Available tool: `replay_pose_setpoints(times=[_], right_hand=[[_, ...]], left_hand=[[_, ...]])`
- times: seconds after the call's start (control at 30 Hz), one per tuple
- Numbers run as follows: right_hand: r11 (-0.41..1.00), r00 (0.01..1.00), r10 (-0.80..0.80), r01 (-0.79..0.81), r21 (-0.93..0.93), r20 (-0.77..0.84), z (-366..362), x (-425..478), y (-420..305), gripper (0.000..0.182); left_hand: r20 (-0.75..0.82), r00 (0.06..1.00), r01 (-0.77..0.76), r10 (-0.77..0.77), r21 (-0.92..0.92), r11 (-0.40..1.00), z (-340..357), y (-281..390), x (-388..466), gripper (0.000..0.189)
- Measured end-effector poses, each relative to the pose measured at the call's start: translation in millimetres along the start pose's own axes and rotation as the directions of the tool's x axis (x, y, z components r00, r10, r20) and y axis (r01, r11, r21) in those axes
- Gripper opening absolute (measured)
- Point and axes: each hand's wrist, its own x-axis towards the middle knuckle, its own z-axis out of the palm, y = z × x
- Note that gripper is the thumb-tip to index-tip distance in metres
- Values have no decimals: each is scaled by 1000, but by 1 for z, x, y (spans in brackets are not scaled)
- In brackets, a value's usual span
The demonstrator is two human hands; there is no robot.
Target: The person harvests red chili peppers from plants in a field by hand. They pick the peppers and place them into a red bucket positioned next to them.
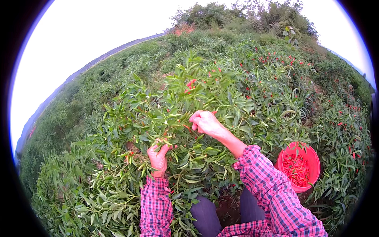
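Before me stands a chili pepper plant (189,97) with green peppers and a few red and orange ones. My left hand (160,154) is closed around a part of it, with leaves and green peppers at the fingertips. Above and to the right, my right hand (205,123) has its fingers curled beside the stems; a red tip shows just behind the knuckles. Whether that hand holds a pepper is hidden. At the right, a pink plastic bucket (314,166) contains many picked red chili peppers (296,170).
Dense rows of chili plants surround me, with ripe red peppers (291,62) farther off at the upper right. Leaves overhang the bucket's back rim. My knees (205,214) are close to the plants, with brown soil (229,207) between them. Bushes (207,16) rise in the distance.
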Motion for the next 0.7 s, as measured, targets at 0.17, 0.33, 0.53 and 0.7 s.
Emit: replay_pose_setpoints(times=[0.17,0.33,0.53,0.7], right_hand=[[987,989,-138,132,-88,-61,19,19,4,21],[993,998,-68,65,-96,-19,28,46,14,17],[734,962,73,-229,639,261,16,18,10,17],[526,919,-39,-315,790,393,-9,-11,6,25]], left_hand=[[42,999,10,-12,52,999,-3,-1,-8,20],[97,995,-53,28,267,962,-3,-5,-4,15],[189,976,-190,110,486,853,0,-1,6,15],[103,994,-54,29,251,966,2,-1,-2,20]])
